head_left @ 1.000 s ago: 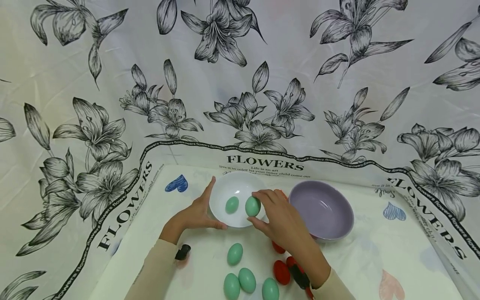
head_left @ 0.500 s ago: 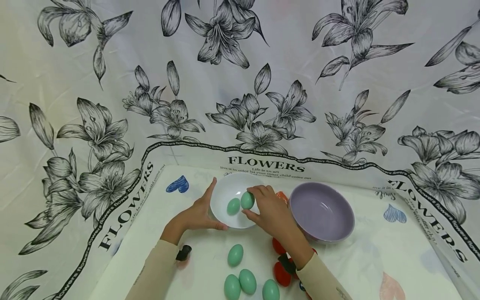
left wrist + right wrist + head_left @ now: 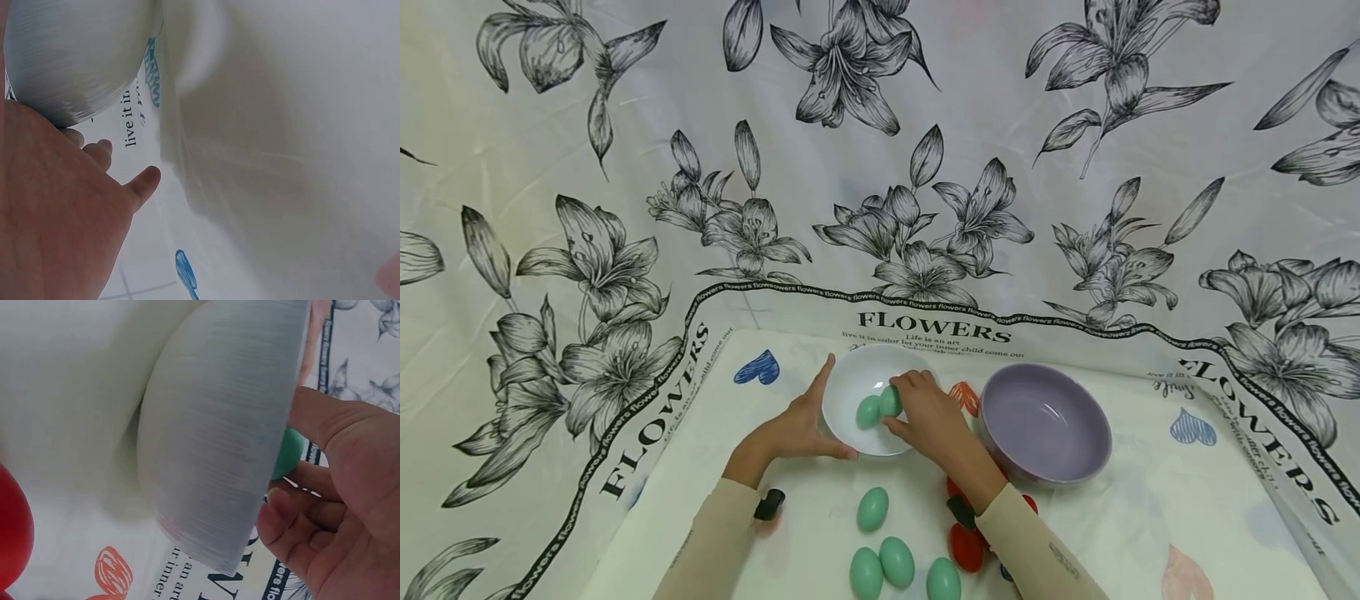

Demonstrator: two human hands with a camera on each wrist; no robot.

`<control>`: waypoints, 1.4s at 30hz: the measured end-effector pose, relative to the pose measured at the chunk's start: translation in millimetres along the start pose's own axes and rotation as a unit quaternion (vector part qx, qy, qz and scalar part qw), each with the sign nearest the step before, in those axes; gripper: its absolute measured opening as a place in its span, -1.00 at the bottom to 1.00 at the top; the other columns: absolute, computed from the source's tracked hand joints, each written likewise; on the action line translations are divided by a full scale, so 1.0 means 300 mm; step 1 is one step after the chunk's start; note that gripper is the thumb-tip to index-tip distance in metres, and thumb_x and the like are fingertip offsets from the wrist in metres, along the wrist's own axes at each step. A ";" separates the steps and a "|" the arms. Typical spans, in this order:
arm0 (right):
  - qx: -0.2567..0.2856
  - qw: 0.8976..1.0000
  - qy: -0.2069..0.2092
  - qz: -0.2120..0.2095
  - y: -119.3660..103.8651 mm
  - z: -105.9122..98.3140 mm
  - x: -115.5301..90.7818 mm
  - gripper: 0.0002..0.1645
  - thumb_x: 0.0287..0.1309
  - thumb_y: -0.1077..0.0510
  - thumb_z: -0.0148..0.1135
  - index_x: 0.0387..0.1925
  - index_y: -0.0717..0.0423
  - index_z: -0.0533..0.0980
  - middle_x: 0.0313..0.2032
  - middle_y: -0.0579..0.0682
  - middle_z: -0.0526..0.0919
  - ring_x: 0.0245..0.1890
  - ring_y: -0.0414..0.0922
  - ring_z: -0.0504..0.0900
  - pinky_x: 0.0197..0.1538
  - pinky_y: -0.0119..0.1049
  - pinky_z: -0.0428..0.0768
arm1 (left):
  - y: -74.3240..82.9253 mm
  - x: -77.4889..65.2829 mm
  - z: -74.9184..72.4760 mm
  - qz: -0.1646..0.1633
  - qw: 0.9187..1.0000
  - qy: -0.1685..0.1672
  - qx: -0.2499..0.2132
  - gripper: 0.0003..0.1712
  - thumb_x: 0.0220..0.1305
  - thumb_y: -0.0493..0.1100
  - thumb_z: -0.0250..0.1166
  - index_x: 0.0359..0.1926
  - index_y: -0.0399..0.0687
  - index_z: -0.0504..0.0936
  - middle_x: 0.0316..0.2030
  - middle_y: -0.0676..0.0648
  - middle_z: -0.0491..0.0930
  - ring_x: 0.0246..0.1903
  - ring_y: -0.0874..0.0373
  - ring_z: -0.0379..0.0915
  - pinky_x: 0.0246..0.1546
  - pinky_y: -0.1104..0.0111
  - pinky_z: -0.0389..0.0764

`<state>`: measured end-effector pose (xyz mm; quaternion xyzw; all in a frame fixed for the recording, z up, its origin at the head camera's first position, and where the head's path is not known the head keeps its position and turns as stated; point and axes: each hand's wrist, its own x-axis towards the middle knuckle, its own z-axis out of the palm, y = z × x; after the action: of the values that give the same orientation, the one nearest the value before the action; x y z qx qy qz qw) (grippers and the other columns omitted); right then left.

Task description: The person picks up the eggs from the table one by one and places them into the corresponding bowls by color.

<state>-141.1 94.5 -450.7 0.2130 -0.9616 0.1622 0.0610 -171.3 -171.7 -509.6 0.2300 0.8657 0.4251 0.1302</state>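
A white bowl [image 3: 850, 367] stands on the table, cradled on its left side by my left hand [image 3: 793, 429]. The thumb lies along its near side and the fingers along its far left side. My right hand [image 3: 932, 421] reaches over the bowl's right rim and pinches a green egg [image 3: 890, 402] between thumb and fingers. Inside the bowl, another green egg [image 3: 868, 412] lies close beside the pinched one. In the right wrist view, the bowl's outer wall [image 3: 206, 425] hides most of the held egg [image 3: 289, 453].
A purple bowl [image 3: 1045, 425] stands to the right. Several green eggs [image 3: 872, 509] lie in front of the white bowl. Several red eggs [image 3: 966, 547] sit near my right forearm, partly hidden by it. A flower-printed cloth [image 3: 917, 208] rises behind the table.
My right hand has moved left and deeper over the white bowl, bringing its green egg close to the other one. The left hand has stayed at the bowl.
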 end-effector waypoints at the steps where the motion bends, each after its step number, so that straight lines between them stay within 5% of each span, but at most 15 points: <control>1: -0.002 1.000 -0.007 0.003 0.001 0.004 0.006 -0.23 0.14 -0.06 0.64 0.27 0.20 0.58 0.11 0.08 0.65 0.09 0.01 0.56 -0.10 -0.18 0.75 | -0.001 0.001 0.000 -0.002 1.000 -0.001 0.001 0.86 -0.21 0.33 0.76 0.68 0.36 -0.57 0.70 -0.15 -0.14 0.59 -0.29 0.02 0.47 -0.29 0.21; 14: -0.025 0.999 -0.040 0.011 0.025 0.036 0.060 -0.26 0.14 -0.04 0.64 0.25 0.23 0.60 0.07 0.10 0.66 0.03 -0.01 0.57 -0.08 -0.18 0.74 | 0.006 0.035 -0.016 0.009 1.000 0.009 0.012 0.86 -0.25 0.35 0.77 0.65 0.48 -0.59 0.68 -0.09 -0.05 0.56 -0.21 0.15 0.45 -0.24 0.29; 42: -0.040 0.996 -0.080 0.028 0.018 0.125 0.098 -0.34 0.16 -0.11 0.62 0.17 0.15 0.65 -0.11 -0.01 0.66 -0.12 -0.10 0.53 -0.06 -0.19 0.68 | -0.005 0.002 0.004 -0.004 1.000 0.003 -0.009 0.86 -0.25 0.32 0.78 0.68 0.38 -0.54 0.68 -0.04 -0.05 0.59 -0.17 0.09 0.49 -0.23 0.23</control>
<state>-171.7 75.2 -481.9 0.1958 -0.9747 0.1072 -0.0120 -171.7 -171.4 -511.4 0.2241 0.8629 0.4335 0.1312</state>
